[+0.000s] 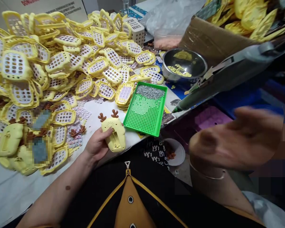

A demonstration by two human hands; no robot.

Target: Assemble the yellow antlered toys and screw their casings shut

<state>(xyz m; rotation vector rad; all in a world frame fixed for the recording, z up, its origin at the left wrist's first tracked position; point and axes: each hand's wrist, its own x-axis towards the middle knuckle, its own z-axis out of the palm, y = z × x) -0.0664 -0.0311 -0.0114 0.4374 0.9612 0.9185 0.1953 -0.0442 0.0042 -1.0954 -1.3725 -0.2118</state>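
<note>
Our left hand [98, 144] holds a brown-antlered, pale-yellow plastic case [118, 128], at eight o'clock from a green, perforated plastic tray [142, 123]; the blurred right hand [235, 141], three o'clock, we cannot read. We judge this handling; any next move calls for steadiness.

Back left: printed carton [49, 7] | back: clear plastic [166, 19] (crumpled) | right: open-topped cardboard box [200, 39]

Left hand [98, 143] holding antlered casing [120, 129], green tray [142, 125]; piled shells [16, 65]
</note>
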